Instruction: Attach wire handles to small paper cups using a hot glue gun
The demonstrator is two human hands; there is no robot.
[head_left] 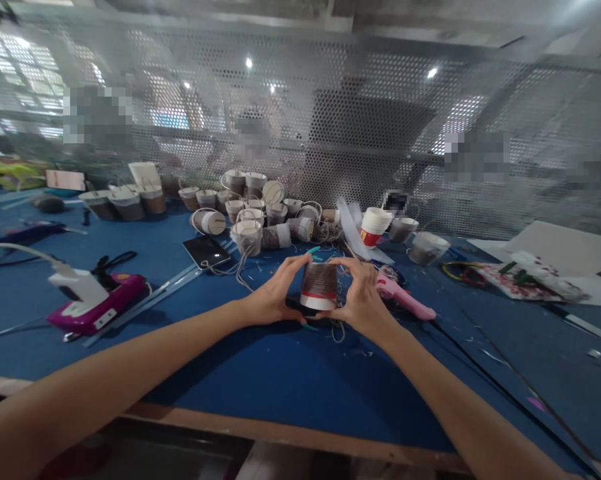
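Note:
Both my hands hold one paper cup (pixel 319 285) upside down over the blue table (pixel 260 373). Its side is wrapped in brown cord, with a red band and a white rim showing at the bottom. My left hand (pixel 275 297) curls round the cup's left side, fingers closed on it. From the right, my right hand (pixel 360 297) grips the same cup, thumb and fingers pressed against it. A loose end of cord (pixel 337 331) hangs below the cup.
A heap of cord-wrapped cups (pixel 260 210) lies behind. A stack of plain paper cups (pixel 374 227), a pink glue gun (pixel 403 293), a phone (pixel 206 251), a magenta glue gun (pixel 95 307) and a perforated metal screen (pixel 330 133) surround the spot.

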